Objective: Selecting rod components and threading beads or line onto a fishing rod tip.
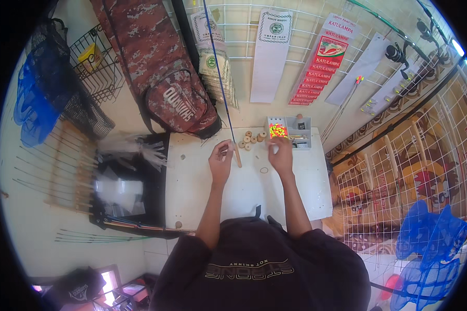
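Note:
My left hand (220,159) is closed at the lower part of a thin dark-blue rod (220,67), its fingertips pinching near where the rod meets a slim tan handle (237,155). The rod slants up past the far edge of the table. My right hand (280,155) has its fingers curled together at the near side of a white compartment tray (302,147). Whatever lies in those fingers is too small or hidden to tell. Bright red, yellow and orange small pieces (278,130) fill one compartment. Several round cork-coloured rings (248,139) lie between my hands.
A thin ring (264,170) lies on the white table (202,192) nearer to me. A camouflage bag (161,72) leans at the far left. Packets (321,67) hang on the wall grid, with fishing reels (396,53) at the right. Blue nets (425,238) hang at the near right.

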